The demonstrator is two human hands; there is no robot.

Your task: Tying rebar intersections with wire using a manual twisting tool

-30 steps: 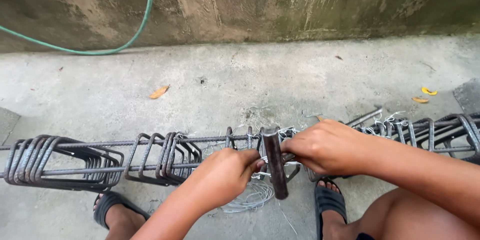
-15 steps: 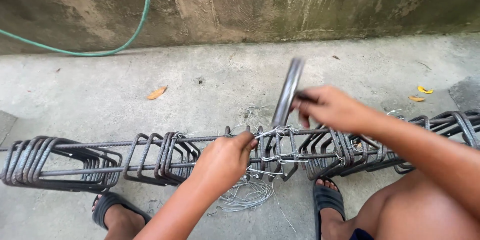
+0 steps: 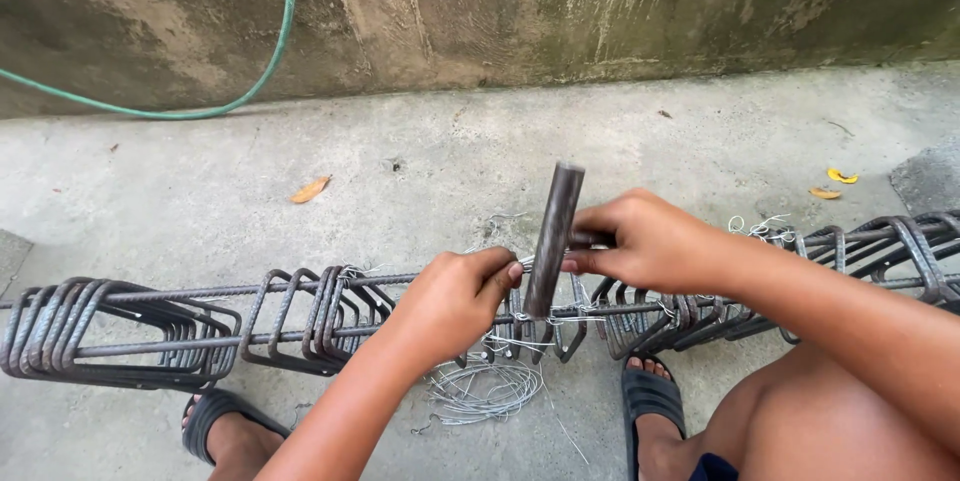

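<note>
Both hands pinch an upright dark metal bar [image 3: 553, 237] over the rebar cage [image 3: 300, 316], left hand [image 3: 455, 299] low, right hand [image 3: 640, 241] just right of it.

A dark metal rod [image 3: 553, 237] stands nearly upright at the centre of the frame, leaning slightly right at its top, its lower end down among the steel. The rebar cage [image 3: 300, 316], long bars threaded through bunched rectangular loops, lies across the lower frame from left edge to right edge. Thin tie wire [image 3: 487, 388] sits coiled loosely on the concrete below centre.
</note>
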